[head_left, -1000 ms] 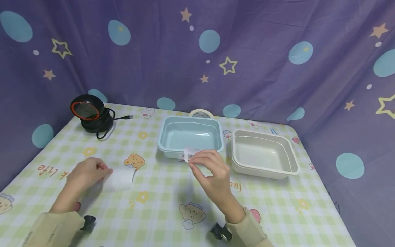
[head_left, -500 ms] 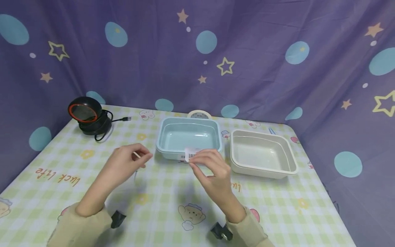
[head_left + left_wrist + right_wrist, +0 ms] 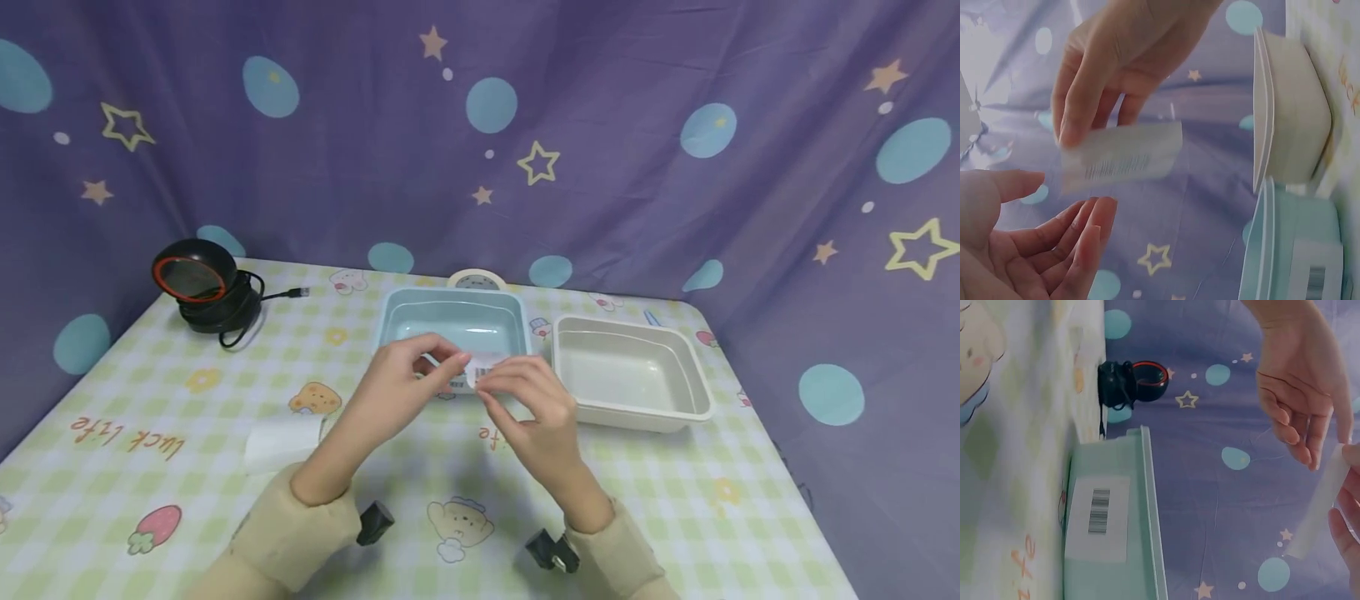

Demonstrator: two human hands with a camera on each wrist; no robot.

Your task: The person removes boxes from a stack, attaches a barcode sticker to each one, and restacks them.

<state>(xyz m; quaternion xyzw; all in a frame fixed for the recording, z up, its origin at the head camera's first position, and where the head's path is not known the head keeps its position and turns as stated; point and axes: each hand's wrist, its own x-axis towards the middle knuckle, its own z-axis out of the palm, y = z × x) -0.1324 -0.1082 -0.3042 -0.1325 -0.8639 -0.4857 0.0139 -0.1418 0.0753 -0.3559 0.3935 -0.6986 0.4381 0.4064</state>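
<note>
Light-blue basin (image 3: 450, 321): landmark; front wall bears a barcode sticker (image 3: 1097, 519).
Barcode label (image 3: 1132, 156): thin, held aloft on the near side of the basin, apart from it.
Right hand (image 3: 536, 408): pinching the label at one end.
Left hand (image 3: 393, 387): fingers loose and parted at the label; I make out no grip.
White roll (image 3: 281, 443): on its side, left of the basin and nearer.
Off-white basin (image 3: 633, 367): just right of the landmark.
Risks, as I judge them: one-end pinch, so the free end may flop or fold; adhesive backing, if present, could cling to a left fingertip; two hands pulling unevenly might crease or tear it.
</note>
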